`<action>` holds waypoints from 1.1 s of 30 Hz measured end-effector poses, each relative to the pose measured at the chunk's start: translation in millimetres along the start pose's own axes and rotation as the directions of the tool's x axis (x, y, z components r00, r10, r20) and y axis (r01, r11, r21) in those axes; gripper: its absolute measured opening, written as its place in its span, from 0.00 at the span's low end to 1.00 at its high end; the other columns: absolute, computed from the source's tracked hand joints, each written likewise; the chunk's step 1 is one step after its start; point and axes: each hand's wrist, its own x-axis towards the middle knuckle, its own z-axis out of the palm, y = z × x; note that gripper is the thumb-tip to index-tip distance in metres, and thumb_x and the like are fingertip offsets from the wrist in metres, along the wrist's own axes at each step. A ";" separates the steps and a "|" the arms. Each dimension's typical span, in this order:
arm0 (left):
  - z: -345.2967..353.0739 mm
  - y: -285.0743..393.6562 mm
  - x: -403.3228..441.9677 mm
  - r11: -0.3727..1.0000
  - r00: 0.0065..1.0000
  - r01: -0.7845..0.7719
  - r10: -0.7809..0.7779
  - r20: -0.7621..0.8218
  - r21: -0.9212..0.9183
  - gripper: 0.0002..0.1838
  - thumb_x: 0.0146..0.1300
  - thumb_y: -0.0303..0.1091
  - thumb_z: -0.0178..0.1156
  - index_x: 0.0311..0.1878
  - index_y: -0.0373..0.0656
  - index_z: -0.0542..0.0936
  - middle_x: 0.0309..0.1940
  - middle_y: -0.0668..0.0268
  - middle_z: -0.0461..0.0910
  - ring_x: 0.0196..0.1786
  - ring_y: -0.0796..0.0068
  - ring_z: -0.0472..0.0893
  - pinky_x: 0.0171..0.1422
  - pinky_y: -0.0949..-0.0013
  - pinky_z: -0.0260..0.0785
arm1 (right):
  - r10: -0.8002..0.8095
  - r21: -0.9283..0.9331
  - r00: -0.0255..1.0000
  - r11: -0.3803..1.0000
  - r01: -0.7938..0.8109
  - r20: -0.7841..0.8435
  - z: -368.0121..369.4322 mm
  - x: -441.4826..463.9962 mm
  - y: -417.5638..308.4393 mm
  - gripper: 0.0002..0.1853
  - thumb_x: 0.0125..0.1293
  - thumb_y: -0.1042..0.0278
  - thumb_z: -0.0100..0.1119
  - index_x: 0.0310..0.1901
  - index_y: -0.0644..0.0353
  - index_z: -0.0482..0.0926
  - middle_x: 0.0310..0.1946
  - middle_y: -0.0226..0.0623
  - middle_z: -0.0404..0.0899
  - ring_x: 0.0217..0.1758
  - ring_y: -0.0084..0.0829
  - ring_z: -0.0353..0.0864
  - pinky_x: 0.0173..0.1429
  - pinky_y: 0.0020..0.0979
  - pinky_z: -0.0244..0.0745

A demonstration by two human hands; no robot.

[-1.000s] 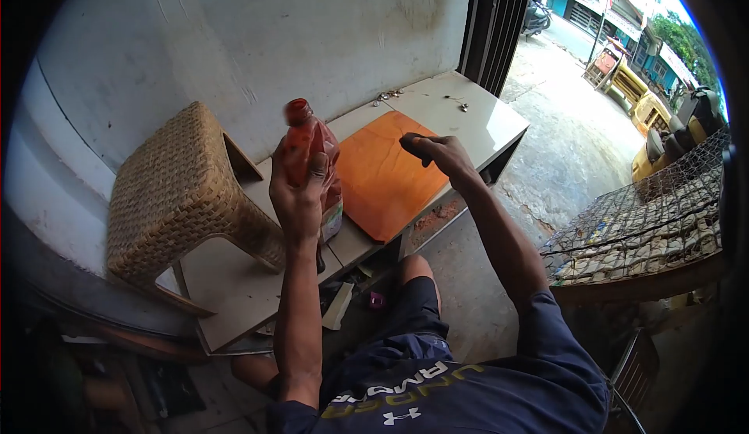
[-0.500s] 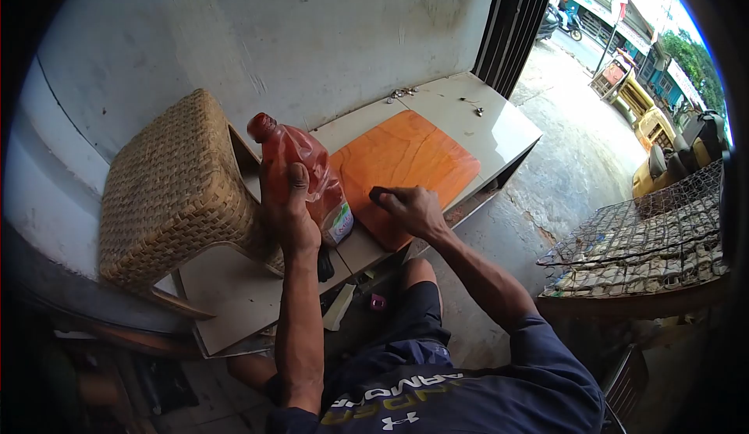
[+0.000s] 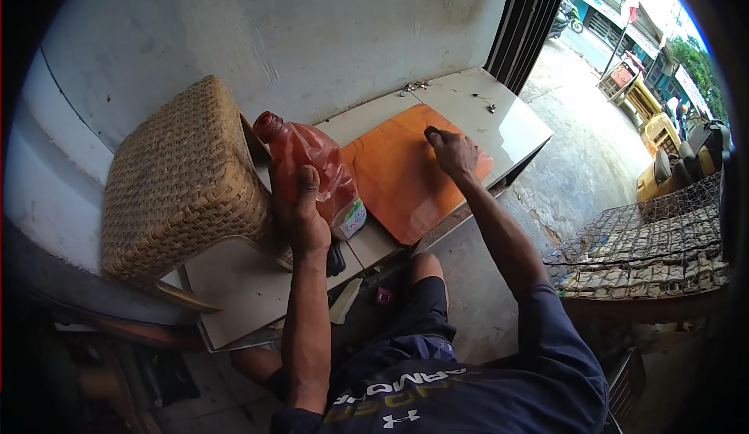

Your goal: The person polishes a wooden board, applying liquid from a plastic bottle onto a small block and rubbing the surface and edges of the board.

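Note:
A crumpled clear plastic bottle (image 3: 321, 161) with red contents leans to the left, its uncapped mouth up, and my left hand (image 3: 306, 219) is wrapped round it. An orange-brown wooden board (image 3: 406, 188) lies on the white tiled bench (image 3: 507, 110). Over the board's upper right part, my right hand (image 3: 454, 153) grips a small dark object (image 3: 431, 131), partly hidden by the fingers. Wet-looking sheen shows on the board's near and right edges.
A woven stool (image 3: 175, 176) stands at the left beside the bottle. Small metal bits (image 3: 415, 87) lie at the bench's back edge. A black item (image 3: 335, 259) is at the front edge. Wire mesh (image 3: 647, 239) stands at the right, a barred gate (image 3: 530, 20) behind.
My right hand went from above the board down to its near left part, then back to the upper right. The bottle in my left hand tilted over to the left.

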 end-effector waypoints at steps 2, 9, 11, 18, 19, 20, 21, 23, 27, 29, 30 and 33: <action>-2.4 -0.9 -0.5 0.999 0.999 -0.034 0.035 -0.030 0.006 0.43 0.72 0.54 0.65 0.80 0.38 0.61 0.75 0.60 0.65 0.76 0.64 0.66 0.79 0.57 0.60 | 0.047 -0.014 0.999 0.999 -0.046 0.017 16.3 16.4 15.9 0.22 0.71 0.42 0.56 0.52 0.45 0.91 0.43 0.44 0.90 0.57 0.48 0.84 0.70 0.57 0.63; -3.3 -2.0 -5.7 0.999 1.000 -0.008 0.008 -0.012 0.042 0.41 0.72 0.50 0.66 0.79 0.39 0.63 0.72 0.62 0.70 0.73 0.66 0.69 0.79 0.59 0.60 | -0.445 0.012 0.894 0.895 0.445 0.051 31.0 -72.4 -50.2 0.20 0.67 0.45 0.62 0.50 0.47 0.92 0.38 0.44 0.90 0.45 0.43 0.83 0.59 0.48 0.68; -6.3 -1.6 -7.9 0.998 0.999 0.037 -0.035 -0.040 0.053 0.43 0.68 0.55 0.69 0.77 0.38 0.66 0.74 0.60 0.68 0.76 0.64 0.67 0.81 0.59 0.56 | -0.186 -0.038 0.982 0.982 0.186 0.018 15.8 -15.8 -38.1 0.20 0.68 0.45 0.61 0.49 0.47 0.92 0.38 0.43 0.90 0.47 0.44 0.84 0.60 0.49 0.68; 3.7 -0.7 -6.4 0.998 1.000 -0.002 0.000 -0.024 -0.068 0.45 0.67 0.54 0.70 0.79 0.39 0.64 0.75 0.60 0.67 0.76 0.64 0.66 0.81 0.57 0.56 | -0.501 -0.012 0.865 0.865 0.501 0.024 50.9 -80.2 -54.4 0.17 0.68 0.50 0.60 0.49 0.45 0.92 0.37 0.44 0.89 0.49 0.42 0.83 0.58 0.46 0.67; 3.1 -2.0 -5.4 0.998 1.000 0.002 -0.003 -0.019 -0.065 0.45 0.67 0.54 0.70 0.79 0.39 0.64 0.75 0.60 0.67 0.76 0.64 0.66 0.81 0.57 0.56 | -0.527 0.022 0.849 0.850 0.527 0.035 45.8 -84.5 -61.2 0.16 0.67 0.50 0.61 0.48 0.45 0.92 0.36 0.44 0.89 0.48 0.43 0.83 0.57 0.45 0.67; 0.0 -2.7 -5.8 1.000 1.000 -0.024 0.024 -0.013 -0.015 0.41 0.70 0.51 0.68 0.78 0.39 0.65 0.73 0.61 0.69 0.75 0.65 0.68 0.79 0.58 0.59 | -0.463 0.016 0.886 0.886 0.463 -0.001 36.0 -74.7 -68.7 0.16 0.67 0.50 0.61 0.48 0.45 0.92 0.35 0.43 0.89 0.47 0.42 0.83 0.57 0.45 0.67; -4.0 -2.5 -10.1 0.998 0.999 -0.046 0.047 -0.014 0.038 0.37 0.73 0.48 0.65 0.77 0.39 0.67 0.71 0.62 0.70 0.73 0.66 0.69 0.78 0.59 0.61 | -0.370 -0.022 0.929 0.929 0.370 -0.007 41.2 -54.3 -65.1 0.17 0.67 0.49 0.61 0.47 0.45 0.92 0.34 0.41 0.89 0.47 0.43 0.82 0.57 0.45 0.67; -9.9 -3.0 -16.2 0.999 0.999 -0.029 0.031 -0.042 0.034 0.36 0.72 0.47 0.66 0.76 0.38 0.67 0.71 0.61 0.70 0.72 0.67 0.70 0.77 0.59 0.62 | -0.386 -0.084 0.912 0.913 0.399 0.143 38.5 -31.1 -64.0 0.18 0.68 0.47 0.58 0.48 0.43 0.92 0.31 0.37 0.88 0.48 0.45 0.81 0.57 0.48 0.67; -2.8 8.8 -17.1 0.996 0.997 -0.024 0.030 -0.075 0.083 0.36 0.72 0.43 0.67 0.76 0.36 0.67 0.69 0.61 0.71 0.69 0.67 0.72 0.76 0.60 0.63 | -0.681 0.002 0.663 0.698 0.716 0.311 36.2 -59.9 -107.6 0.15 0.69 0.46 0.59 0.48 0.35 0.91 0.37 0.30 0.91 0.52 0.42 0.81 0.59 0.52 0.65; 8.3 18.0 -30.0 0.996 0.991 -0.062 0.070 -0.113 0.069 0.39 0.69 0.47 0.70 0.75 0.36 0.67 0.69 0.60 0.71 0.69 0.66 0.72 0.77 0.59 0.61 | -0.653 -0.087 0.673 0.692 0.717 0.348 42.2 -34.7 -134.2 0.14 0.69 0.46 0.59 0.50 0.31 0.90 0.39 0.27 0.91 0.54 0.39 0.80 0.61 0.51 0.63; 11.1 24.2 -37.9 0.993 0.982 -0.100 0.108 -0.154 0.057 0.43 0.65 0.51 0.73 0.74 0.35 0.66 0.69 0.59 0.71 0.70 0.65 0.71 0.78 0.58 0.59 | -0.649 -0.076 0.676 0.699 0.711 0.350 45.7 -32.9 -138.5 0.14 0.69 0.46 0.59 0.50 0.31 0.90 0.39 0.27 0.91 0.54 0.39 0.80 0.61 0.51 0.63; 13.0 38.2 -52.0 0.992 0.973 -0.110 0.121 -0.195 0.066 0.46 0.63 0.52 0.75 0.74 0.34 0.67 0.67 0.58 0.72 0.69 0.64 0.72 0.77 0.59 0.59 | -0.707 -0.091 0.564 0.587 0.804 0.426 49.3 -33.0 -139.3 0.13 0.69 0.45 0.60 0.49 0.28 0.91 0.38 0.24 0.91 0.53 0.37 0.79 0.59 0.48 0.61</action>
